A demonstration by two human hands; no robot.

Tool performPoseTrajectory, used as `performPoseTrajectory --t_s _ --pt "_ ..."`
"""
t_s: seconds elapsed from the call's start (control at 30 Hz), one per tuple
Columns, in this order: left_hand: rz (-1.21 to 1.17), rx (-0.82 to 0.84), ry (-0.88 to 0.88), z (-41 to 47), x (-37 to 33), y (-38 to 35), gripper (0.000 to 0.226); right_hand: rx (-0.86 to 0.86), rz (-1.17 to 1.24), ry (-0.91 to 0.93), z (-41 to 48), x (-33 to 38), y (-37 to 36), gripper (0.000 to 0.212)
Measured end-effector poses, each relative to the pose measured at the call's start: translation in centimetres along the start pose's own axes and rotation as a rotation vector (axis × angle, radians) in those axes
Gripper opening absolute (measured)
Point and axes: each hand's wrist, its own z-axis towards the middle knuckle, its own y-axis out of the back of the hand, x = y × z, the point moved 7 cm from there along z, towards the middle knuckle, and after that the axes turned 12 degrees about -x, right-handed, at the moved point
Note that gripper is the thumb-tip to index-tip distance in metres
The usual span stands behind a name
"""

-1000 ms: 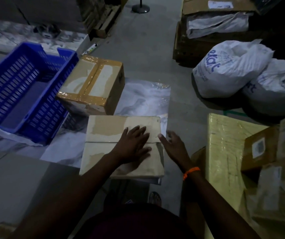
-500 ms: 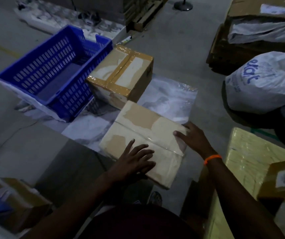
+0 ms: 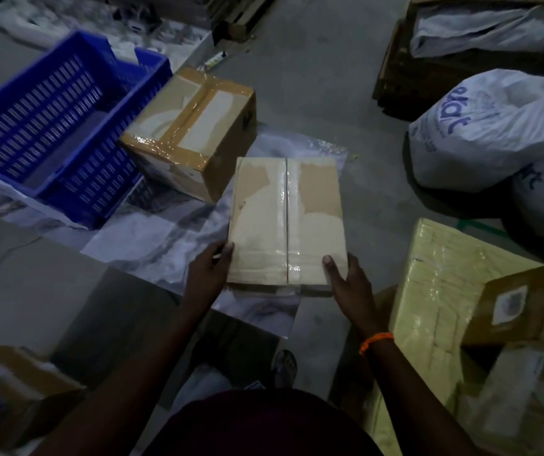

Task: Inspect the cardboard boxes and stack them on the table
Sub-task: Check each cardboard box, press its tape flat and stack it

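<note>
Cardboard box (image 3: 286,222), flat and taped along its seam, lies at frame centre on a plastic sheet (image 3: 165,238). Left hand (image 3: 208,274) grips its lower left edge. Right hand (image 3: 349,284) grips its lower right corner, thumb on top, fingers curled round the side.

Progress, as judged: early. Inspection is under way, no stack is formed, and no table is identifiable.

Count:
- Two taped boxes on the sheet, the second box (image 3: 191,133) just up-left of the first.
- One blue crate (image 3: 50,126), upper left.
- Two white sacks (image 3: 494,126), right.
- Further parcels at lower right and lower left, perhaps four; the dim light prevents a firm count.
</note>
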Motion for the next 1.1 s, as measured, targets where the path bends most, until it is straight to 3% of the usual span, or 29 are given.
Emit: performPoseTrajectory --t_s 0.13,0.2,0.3,0.4,0.53,0.67,0.8,0.9,1.1 --pt "-0.047 0.338 0.445 -2.4 2.7 -2.4 0.064 0.089 0.111 -0.065 -0.1 -0.5 -0.7 0.069" --pt "-0.096 0.342 0.496 -1.5 2.3 -2.7 0.063 0.099 0.140 -0.055 -0.1 0.1 -0.9 0.068" --pt "0.078 0.249 0.193 2.9 -0.4 -2.3 0.048 0.064 0.236 -0.052 0.3 1.5 -1.5 0.075" --pt "0.130 0.255 0.005 7.6 -2.9 -2.6 0.065 0.027 0.264 -0.063 1.6 3.4 -3.4 0.078" --pt "0.347 0.229 -0.201 14.5 -4.3 -2.4 0.062 -0.040 0.253 -0.055 4.1 6.8 -6.6 0.076" --pt "0.550 0.106 -0.495 18.9 -6.5 -0.7 0.038 -0.040 0.254 -0.047 6.0 10.2 -9.9 0.071" --pt "0.569 0.118 -0.713 21.8 -6.3 -0.4 0.063 -0.101 0.311 -0.039 7.4 11.8 -11.3 0.061" --pt "0.518 0.257 -0.788 22.9 -5.2 -0.8 0.081 -0.101 0.313 -0.050 7.8 11.6 -11.6 0.058" --pt "0.419 0.318 -0.837 23.8 -4.7 -0.5 0.074 -0.142 0.289 -0.096 8.5 10.6 -11.8 0.069"
